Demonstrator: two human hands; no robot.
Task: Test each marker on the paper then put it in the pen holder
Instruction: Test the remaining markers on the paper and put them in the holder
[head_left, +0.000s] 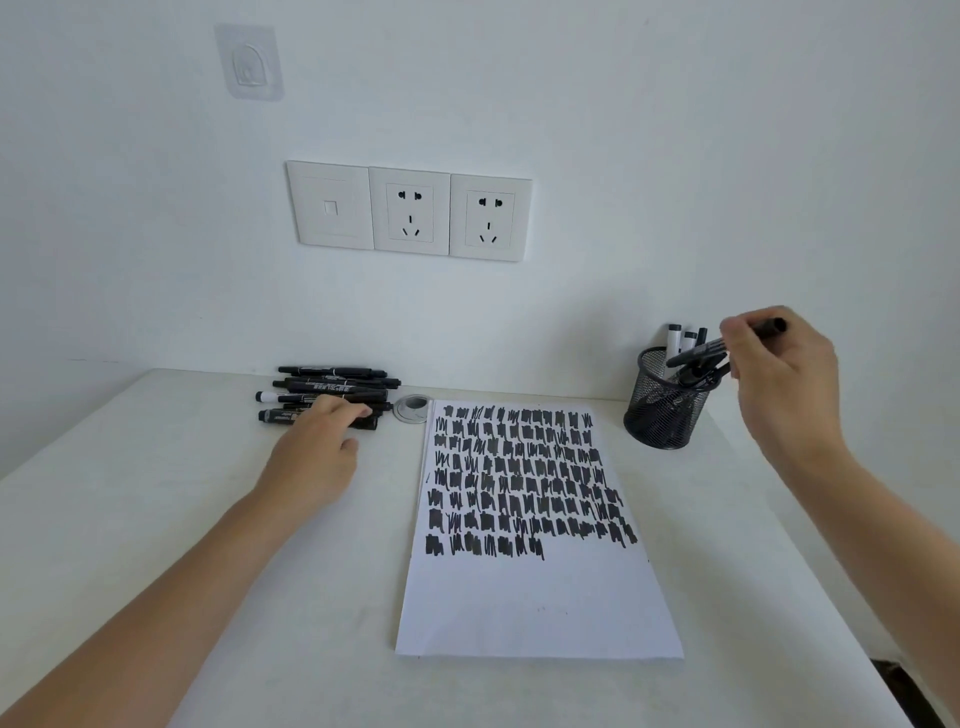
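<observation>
A white sheet of paper lies in the middle of the table, its upper part covered with rows of black scribbles. A pile of black markers lies at the back left. My left hand rests on the near markers of that pile, fingers curled over one. A black mesh pen holder stands at the back right with several markers upright in it. My right hand holds a black marker tilted over the holder's rim, its lower end at the opening.
A round silver cable grommet sits in the white table between the pile and the paper. Three wall plates with sockets are on the wall behind. The table's right edge runs near the holder.
</observation>
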